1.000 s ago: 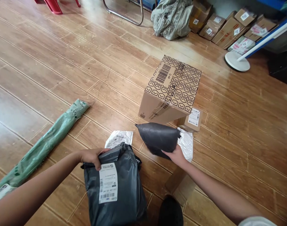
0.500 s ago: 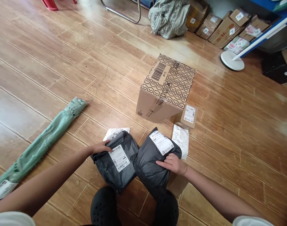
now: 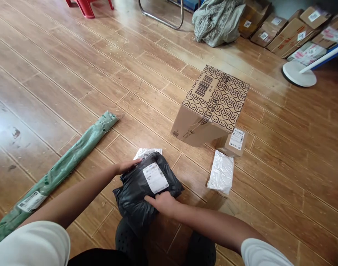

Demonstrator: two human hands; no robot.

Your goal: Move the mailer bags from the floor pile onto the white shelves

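Observation:
A black plastic mailer (image 3: 135, 186) with a white shipping label lies on the wooden floor just in front of me, stacked over another dark mailer that is mostly hidden. My left hand (image 3: 127, 166) rests on its far left edge, fingers stretched out along the bag. My right hand (image 3: 161, 202) presses down on its near side, fingers laid on the plastic. A white mailer (image 3: 146, 152) peeks out behind the black one. My black shoes (image 3: 124, 240) show below the stack.
A patterned cardboard box (image 3: 213, 105) stands ahead, with a small labelled box (image 3: 234, 142) and a white padded bag (image 3: 221, 172) at its near right. A long green wrapped parcel (image 3: 63, 166) lies on the left. Boxes, a grey sack (image 3: 215, 20) and a white stand base (image 3: 299, 73) line the back.
The right hand carried its black mailer leftwards and set it on top of the one under the left hand. The white padded bag is now uncovered.

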